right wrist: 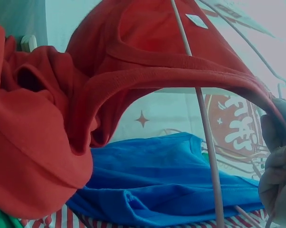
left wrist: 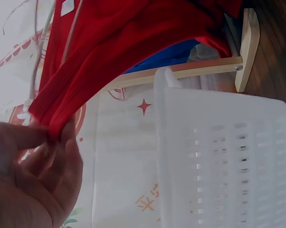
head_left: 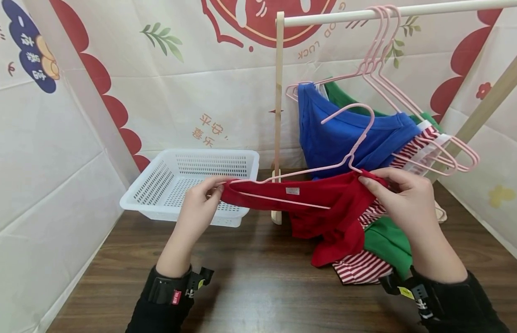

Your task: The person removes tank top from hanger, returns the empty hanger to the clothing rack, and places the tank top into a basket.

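Observation:
A red shirt (head_left: 325,231) with a white neck label is stretched between both hands, partly over a pink hanger (head_left: 308,171). My left hand (head_left: 202,199) pinches the shirt's edge at the hanger's left end; the left wrist view shows the red cloth (left wrist: 119,42) folded between thumb and fingers. The right hand (head_left: 408,199) pinches the shirt near the hanger's right shoulder. In the right wrist view the hanger's lower bar (right wrist: 207,133) passes through the neck opening, and the fingers (right wrist: 278,175) grip its edge. The hanger's right end is hidden by cloth and hand.
Behind the shirt, a white rail (head_left: 325,19) on a wooden stand (head_left: 279,92) carries pink hangers with a blue shirt (head_left: 341,129) and other clothes. Green cloth (head_left: 387,243) and red-striped cloth (head_left: 362,269) lie under the red shirt. A white basket (head_left: 146,194) stands at left.

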The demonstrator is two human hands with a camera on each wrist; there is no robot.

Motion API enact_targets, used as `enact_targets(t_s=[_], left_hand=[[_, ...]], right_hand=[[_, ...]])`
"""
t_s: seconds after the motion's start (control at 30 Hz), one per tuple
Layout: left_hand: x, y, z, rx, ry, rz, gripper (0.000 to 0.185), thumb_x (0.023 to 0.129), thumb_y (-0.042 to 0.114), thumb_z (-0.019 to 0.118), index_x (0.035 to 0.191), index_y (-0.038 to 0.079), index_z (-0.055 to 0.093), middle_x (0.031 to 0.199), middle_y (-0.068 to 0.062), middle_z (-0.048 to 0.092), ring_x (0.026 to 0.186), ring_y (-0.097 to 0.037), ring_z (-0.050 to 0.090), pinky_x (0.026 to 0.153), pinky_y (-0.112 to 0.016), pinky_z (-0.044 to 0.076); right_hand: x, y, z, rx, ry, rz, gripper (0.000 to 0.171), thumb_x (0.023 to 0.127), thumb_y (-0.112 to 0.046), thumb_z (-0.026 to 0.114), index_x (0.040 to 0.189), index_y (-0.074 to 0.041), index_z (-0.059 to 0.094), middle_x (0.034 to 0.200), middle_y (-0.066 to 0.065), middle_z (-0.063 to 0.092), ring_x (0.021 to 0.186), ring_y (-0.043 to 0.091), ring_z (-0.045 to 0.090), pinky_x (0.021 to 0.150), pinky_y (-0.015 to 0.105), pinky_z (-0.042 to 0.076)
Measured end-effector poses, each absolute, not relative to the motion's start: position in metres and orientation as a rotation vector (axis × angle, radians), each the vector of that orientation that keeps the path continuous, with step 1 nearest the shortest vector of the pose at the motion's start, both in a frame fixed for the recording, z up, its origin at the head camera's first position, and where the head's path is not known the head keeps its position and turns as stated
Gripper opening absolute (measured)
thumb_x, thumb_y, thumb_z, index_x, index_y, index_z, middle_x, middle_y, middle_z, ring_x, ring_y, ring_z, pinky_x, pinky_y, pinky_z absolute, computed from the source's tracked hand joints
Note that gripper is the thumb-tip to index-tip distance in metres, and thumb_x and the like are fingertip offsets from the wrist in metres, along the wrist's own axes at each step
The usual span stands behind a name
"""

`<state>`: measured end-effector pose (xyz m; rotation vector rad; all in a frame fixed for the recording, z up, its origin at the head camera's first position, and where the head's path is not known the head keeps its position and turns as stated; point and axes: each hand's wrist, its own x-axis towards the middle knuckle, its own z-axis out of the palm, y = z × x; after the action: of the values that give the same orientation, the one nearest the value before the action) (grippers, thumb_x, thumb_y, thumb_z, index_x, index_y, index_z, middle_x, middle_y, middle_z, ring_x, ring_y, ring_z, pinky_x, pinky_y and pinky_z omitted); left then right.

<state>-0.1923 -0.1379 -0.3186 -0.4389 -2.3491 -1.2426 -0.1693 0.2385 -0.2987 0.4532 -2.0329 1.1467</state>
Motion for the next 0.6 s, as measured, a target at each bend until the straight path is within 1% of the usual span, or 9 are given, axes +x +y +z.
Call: enact_targets(t_s=[0.2, 0.27, 0.37, 0.47, 0.53, 0.6], left_hand=[[-0.1964, -0.1381, -0.3217, -0.354, -2.347, -1.358, 0.023, 0.097, 0.003, 0.056, 0.116, 0.008, 0.069, 0.106, -0.008, 0.07, 0.08, -0.021, 0.064, 0.069, -0.033, 0.055], [-0.1973, -0.1379, -0.3225, -0.346, -2.348, -1.405, 0.024, 0.097, 0.003, 0.055, 0.116, 0.007, 0.068, 0.106, -0.01, 0.07, 0.079, -0.024, 0.064, 0.068, -0.035, 0.056], [-0.1988, -0.1376, -0.3238, -0.329, -2.358, -1.48, 0.024, 0.097, 0.002, 0.054, 0.116, 0.008, 0.068, 0.106, -0.011, 0.069, 0.075, -0.026, 0.064, 0.067, -0.038, 0.057], [-0.2007, -0.1373, -0.3252, -0.332, -2.361, -1.563, 0.024, 0.097, 0.001, 0.054, 0.116, 0.007, 0.067, 0.104, -0.013, 0.069, 0.07, -0.024, 0.063, 0.064, -0.035, 0.056], [-0.2018, -0.1365, -0.326, -0.349, -2.357, -1.625, 0.023, 0.097, 0.001, 0.055, 0.116, 0.005, 0.067, 0.102, -0.015, 0.069, 0.067, -0.023, 0.063, 0.062, -0.031, 0.056], [-0.2025, -0.1355, -0.3266, -0.36, -2.344, -1.701, 0.023, 0.097, 0.0, 0.055, 0.117, 0.003, 0.066, 0.102, -0.017, 0.069, 0.066, -0.022, 0.065, 0.062, -0.03, 0.057]], right_hand=[[-0.1669, 0.2354, -0.2989, 0.457, -2.013, 1.144, 0.009, 0.082, 0.005, 0.074, 0.09, 0.003, 0.074, 0.071, -0.009, 0.061, 0.059, 0.007, 0.047, 0.051, 0.016, 0.037], [-0.1666, 0.2345, -0.2992, 0.451, -2.003, 1.152, 0.009, 0.082, 0.006, 0.073, 0.09, 0.003, 0.073, 0.071, -0.01, 0.062, 0.059, 0.006, 0.048, 0.052, 0.015, 0.038], [-0.1669, 0.2333, -0.2999, 0.427, -1.971, 1.199, 0.009, 0.082, 0.007, 0.072, 0.09, 0.006, 0.073, 0.071, -0.01, 0.062, 0.058, 0.006, 0.048, 0.052, 0.014, 0.038], [-0.1675, 0.2326, -0.3002, 0.387, -1.952, 1.273, 0.009, 0.083, 0.009, 0.07, 0.092, 0.008, 0.072, 0.071, -0.009, 0.064, 0.057, 0.006, 0.05, 0.053, 0.013, 0.041], [-0.1676, 0.2324, -0.3001, 0.372, -1.957, 1.306, 0.009, 0.083, 0.01, 0.069, 0.092, 0.008, 0.072, 0.069, -0.008, 0.063, 0.057, 0.006, 0.049, 0.052, 0.014, 0.041], [-0.1675, 0.2328, -0.3002, 0.394, -1.966, 1.314, 0.01, 0.082, 0.012, 0.069, 0.091, 0.008, 0.072, 0.07, -0.007, 0.063, 0.057, 0.007, 0.049, 0.051, 0.014, 0.04]])
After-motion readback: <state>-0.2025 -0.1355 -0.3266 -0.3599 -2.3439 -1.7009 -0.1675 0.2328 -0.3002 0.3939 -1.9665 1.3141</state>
